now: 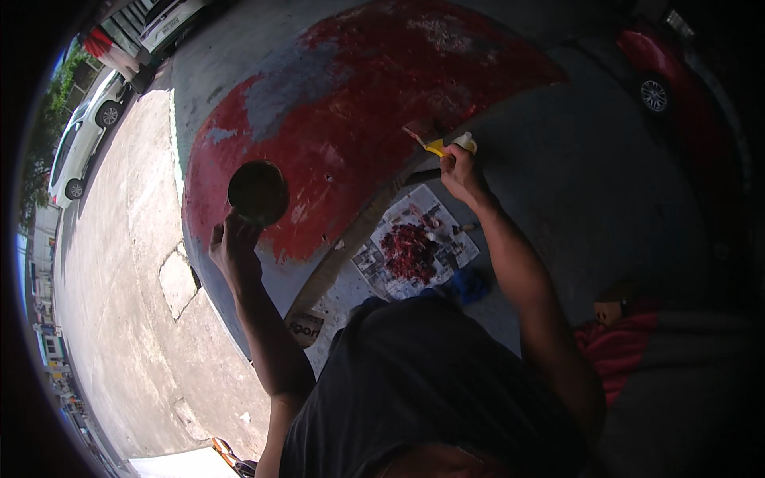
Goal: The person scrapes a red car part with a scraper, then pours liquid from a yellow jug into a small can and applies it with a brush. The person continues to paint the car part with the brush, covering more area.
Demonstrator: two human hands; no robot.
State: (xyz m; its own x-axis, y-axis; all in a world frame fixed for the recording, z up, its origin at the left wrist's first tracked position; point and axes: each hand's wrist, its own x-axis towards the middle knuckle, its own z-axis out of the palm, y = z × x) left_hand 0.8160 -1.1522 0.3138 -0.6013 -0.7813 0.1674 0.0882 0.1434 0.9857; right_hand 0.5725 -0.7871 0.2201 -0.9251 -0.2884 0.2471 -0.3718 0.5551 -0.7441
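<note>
A large curved panel (319,135), like a car's bonnet, lies before me, red with bare grey patches. My left hand (237,243) is closed on a round dark tin (259,193), held over the panel's left part. Farther right, my right hand (464,177) wraps round a scraper (434,146) with a yellow and white handle. Its wide, reddish blade is at the panel's near right edge; whether it touches I cannot tell. Below, red paint scraps (408,251) are heaped on a spread newspaper (372,263).
A blue cloth-like thing (468,284) lies beside the newspaper. Printed cardboard (304,327) is near my left elbow. At right are a small brown box (610,309) and red cloth (613,350). Parked cars stand beyond: a white one (84,147) and a red one (645,60).
</note>
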